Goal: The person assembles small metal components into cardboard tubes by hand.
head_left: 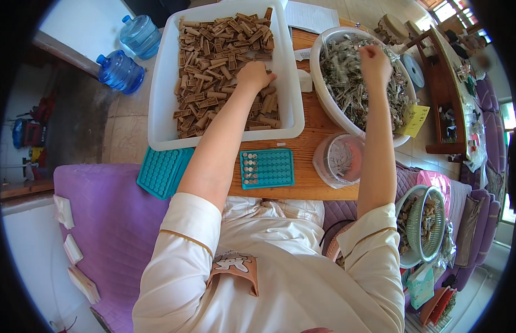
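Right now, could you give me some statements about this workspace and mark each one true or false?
1. The left hand reaches among brown pieces in the white tray. True.
2. The right hand is over the clear tub. False: it is over the white basin.
3. Silvery discs fill every cell of one teal tray. False: only its left part holds them.
4. A yellow note is by the basin's rim. True.

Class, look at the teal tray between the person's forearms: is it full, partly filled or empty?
Partly filled: the teal tray has small round pieces at its left; cells farther right show none.
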{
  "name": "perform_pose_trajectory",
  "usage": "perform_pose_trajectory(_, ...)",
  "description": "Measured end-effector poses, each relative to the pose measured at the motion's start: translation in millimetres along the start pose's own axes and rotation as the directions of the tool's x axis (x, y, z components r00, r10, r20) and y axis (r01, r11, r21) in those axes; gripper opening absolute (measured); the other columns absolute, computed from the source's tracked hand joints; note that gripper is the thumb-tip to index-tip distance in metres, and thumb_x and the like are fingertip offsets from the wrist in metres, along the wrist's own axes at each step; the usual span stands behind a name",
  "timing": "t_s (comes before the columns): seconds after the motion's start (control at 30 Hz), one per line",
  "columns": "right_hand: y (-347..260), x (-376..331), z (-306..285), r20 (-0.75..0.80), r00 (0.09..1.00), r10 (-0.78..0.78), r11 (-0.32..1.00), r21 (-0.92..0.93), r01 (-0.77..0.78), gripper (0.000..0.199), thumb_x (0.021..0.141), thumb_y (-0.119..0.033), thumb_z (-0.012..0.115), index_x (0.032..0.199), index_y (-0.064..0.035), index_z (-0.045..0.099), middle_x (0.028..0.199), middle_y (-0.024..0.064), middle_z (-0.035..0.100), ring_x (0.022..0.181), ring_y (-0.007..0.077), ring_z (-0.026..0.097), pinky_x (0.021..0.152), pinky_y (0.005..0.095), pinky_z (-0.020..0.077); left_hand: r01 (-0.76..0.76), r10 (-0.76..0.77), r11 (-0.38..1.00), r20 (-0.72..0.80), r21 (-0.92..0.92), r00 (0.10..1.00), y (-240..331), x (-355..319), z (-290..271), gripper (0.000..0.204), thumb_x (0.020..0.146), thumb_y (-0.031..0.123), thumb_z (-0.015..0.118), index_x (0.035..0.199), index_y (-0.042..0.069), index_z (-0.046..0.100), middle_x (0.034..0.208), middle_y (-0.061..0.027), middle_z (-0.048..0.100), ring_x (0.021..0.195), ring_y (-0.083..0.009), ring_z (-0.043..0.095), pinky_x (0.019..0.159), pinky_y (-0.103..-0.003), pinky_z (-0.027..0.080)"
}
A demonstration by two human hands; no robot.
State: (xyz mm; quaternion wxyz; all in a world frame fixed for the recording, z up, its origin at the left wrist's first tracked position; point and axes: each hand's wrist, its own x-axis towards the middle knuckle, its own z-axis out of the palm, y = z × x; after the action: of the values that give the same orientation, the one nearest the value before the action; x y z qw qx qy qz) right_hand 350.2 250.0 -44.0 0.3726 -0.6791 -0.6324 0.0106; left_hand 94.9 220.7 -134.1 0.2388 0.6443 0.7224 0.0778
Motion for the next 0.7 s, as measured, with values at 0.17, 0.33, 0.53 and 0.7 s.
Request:
perform_pose_trajectory(0.17,-2,10,-51,-0.309,0.951,-0.013,0.986,0.154,0.063,0.022,0.075,-0.028,0.063,0.082,-0.0066,0.064,0.072,0.0051,0.062,0.068,0.0174,0.059,0.066,0.0298,0.0453,-0.025,0.027,0.998,-0.022,0.061,0.999,-2,2,3,0.036,0.073,0.031,0.063,0.100,0.008,0.060,0.100,-0.0111,0.059,0.094,-0.0263,0.056,0.078,-0.036,0.046)
perform_pose_trajectory(0.33,-15,24,-93,-0.473,0.881,-0.025,0.939,0.292,0.183,0.024,0.076,-0.028,0.062,0.085,-0.0055,0.064,0.072,0.0042,0.062,0.067,0.0152,0.058,0.066,0.0283,0.0452,-0.021,0.021,1.000,-0.009,0.012,1.000,-3,1,1,0.030,0.074,0.021,0.061,0.100,0.007,0.059,0.104,-0.0129,0.057,0.096,-0.0279,0.055,0.080,-0.037,0.046)
perform_pose_trajectory(0.53,-1,23,-97,-0.065,0.983,-0.170,0.980,0.091,0.175,0.021,0.080,-0.029,0.056,0.089,-0.0101,0.062,0.084,0.0061,0.062,0.079,0.0155,0.061,0.072,0.0278,0.0454,0.028,-0.029,1.000,-0.031,-0.008,0.999,-7,-1,-5,0.030,0.075,0.015,0.058,0.102,0.003,0.053,0.098,-0.0162,0.058,0.096,-0.0303,0.055,0.079,-0.037,0.046)
perform_pose_trajectory(0.7,10,26,-116,-0.134,0.991,0.007,0.625,0.774,0.100,0.017,0.088,-0.018,0.047,0.097,-0.0042,0.051,0.087,0.0095,0.060,0.079,0.0206,0.061,0.073,0.0287,0.0485,-0.001,-0.102,0.767,-0.122,-0.642,0.987,-10,-7,-22,0.024,0.079,0.013,0.057,0.099,0.002,0.050,0.095,-0.0120,0.054,0.085,-0.0216,0.056,0.073,-0.034,0.049)
